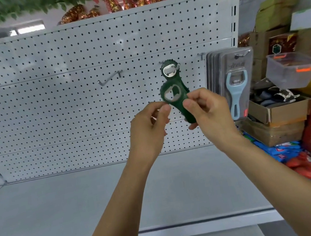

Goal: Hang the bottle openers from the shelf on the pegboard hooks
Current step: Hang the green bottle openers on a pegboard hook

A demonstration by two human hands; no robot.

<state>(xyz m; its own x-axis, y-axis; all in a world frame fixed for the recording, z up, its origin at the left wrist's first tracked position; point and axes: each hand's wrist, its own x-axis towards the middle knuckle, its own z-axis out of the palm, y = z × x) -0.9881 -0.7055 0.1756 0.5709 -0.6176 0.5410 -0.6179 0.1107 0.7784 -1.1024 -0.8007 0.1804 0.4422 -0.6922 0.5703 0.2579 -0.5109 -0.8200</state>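
We pinch green opener (177,102) in both hands, left hand (150,127) and right hand (209,113), long axis upright, hook (177,66) at 12 o'clock.

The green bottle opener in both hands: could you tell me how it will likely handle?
The green bottle opener looks rigid, keeping its shape between the left hand and right hand. Its bumpy edge probably aids grip. Seemingly light: fingertips suffice.
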